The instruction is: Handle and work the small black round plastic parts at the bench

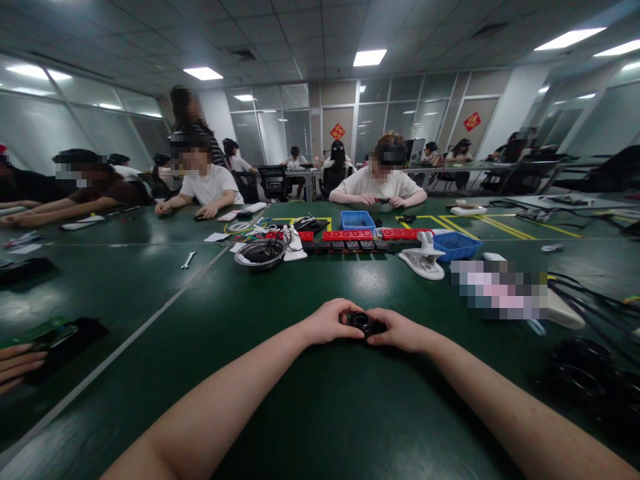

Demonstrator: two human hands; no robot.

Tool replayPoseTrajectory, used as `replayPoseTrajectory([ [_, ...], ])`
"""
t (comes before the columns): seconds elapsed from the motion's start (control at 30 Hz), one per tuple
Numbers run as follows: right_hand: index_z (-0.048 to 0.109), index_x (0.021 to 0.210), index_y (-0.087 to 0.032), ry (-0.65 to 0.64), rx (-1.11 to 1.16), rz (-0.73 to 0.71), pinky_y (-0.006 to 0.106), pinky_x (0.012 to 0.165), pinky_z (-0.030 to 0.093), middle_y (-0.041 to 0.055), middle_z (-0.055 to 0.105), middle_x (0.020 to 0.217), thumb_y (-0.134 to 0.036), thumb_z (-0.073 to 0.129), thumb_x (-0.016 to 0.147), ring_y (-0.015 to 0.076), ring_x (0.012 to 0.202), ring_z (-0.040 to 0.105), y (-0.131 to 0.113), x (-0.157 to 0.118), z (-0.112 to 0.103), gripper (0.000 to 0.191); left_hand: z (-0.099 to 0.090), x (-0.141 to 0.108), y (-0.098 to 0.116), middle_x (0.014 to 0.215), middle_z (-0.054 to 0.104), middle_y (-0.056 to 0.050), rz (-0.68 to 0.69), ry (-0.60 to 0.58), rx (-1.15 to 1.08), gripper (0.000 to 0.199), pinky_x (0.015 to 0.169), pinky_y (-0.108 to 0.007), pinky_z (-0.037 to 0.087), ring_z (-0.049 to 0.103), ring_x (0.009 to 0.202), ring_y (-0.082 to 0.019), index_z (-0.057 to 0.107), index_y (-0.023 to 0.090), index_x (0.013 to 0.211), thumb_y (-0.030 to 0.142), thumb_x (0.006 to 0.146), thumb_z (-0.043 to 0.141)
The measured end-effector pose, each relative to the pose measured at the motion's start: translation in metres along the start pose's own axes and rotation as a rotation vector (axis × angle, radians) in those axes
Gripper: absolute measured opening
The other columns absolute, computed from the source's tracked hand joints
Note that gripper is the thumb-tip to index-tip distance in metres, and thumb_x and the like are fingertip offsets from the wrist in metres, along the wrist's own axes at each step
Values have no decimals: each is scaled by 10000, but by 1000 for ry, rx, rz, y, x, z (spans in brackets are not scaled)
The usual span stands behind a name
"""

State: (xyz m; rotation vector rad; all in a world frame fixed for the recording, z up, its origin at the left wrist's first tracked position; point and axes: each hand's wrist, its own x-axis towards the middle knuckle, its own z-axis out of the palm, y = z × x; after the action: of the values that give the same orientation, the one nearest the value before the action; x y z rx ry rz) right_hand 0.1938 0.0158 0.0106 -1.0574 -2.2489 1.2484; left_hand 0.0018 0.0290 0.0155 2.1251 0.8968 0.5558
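A small black ring-shaped part (361,323) is between my two hands, low over the green table (320,413) in the middle of the view. My left hand (331,321) grips it from the left, with fingers and thumb curled round its side. From the right, my right hand (395,330) holds it, the index finger at its upper edge and the thumb lower down. The part's round opening faces up toward the camera. Whether it rests on the tabletop is not clear.
Several black round parts (580,380) lie at the right. Beyond my hands are a metal bowl (260,265), red power strips (349,235), a white clamp (425,260) and blue trays (457,245). A wrench (189,260) lies left. Another person's hand (20,367) is at the left edge.
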Motion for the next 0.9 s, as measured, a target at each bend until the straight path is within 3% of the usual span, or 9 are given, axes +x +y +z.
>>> replayPoseTrajectory([
  [0.3,529,915,-146,54,-57,-1,252,640,372,5,548,816,-246,619,608,155,741,492,7,1,2,335,4,-1,2,789,502,-11,-43,37,17,448,528,-203,349,436,605,-93,544,157,945,365,563,652],
  [0.47,491,791,-153,127,-117,13,218,561,344,-21,497,720,-288,653,562,126,664,456,10,3,5,311,6,-1,4,780,503,-9,-53,49,16,462,518,-201,346,443,605,-96,545,156,930,374,540,661],
  [0.6,431,688,-164,240,-208,58,197,504,306,-38,458,654,-340,677,504,107,608,422,11,5,12,355,10,-2,5,798,496,-12,-75,84,18,475,504,-199,349,443,592,-92,539,152,910,391,520,666],
  [0.8,422,672,-169,518,-488,162,214,476,261,-11,469,627,-421,628,535,116,562,418,9,11,31,353,21,-3,6,805,473,-18,-130,303,157,457,544,-228,356,442,620,-113,532,161,864,451,529,644],
  [0.9,466,746,-161,526,-522,115,233,526,302,23,512,700,-428,619,556,147,634,463,6,11,34,361,18,-3,5,797,467,-10,-85,271,141,439,544,-224,357,438,624,-111,529,167,862,444,541,640],
])
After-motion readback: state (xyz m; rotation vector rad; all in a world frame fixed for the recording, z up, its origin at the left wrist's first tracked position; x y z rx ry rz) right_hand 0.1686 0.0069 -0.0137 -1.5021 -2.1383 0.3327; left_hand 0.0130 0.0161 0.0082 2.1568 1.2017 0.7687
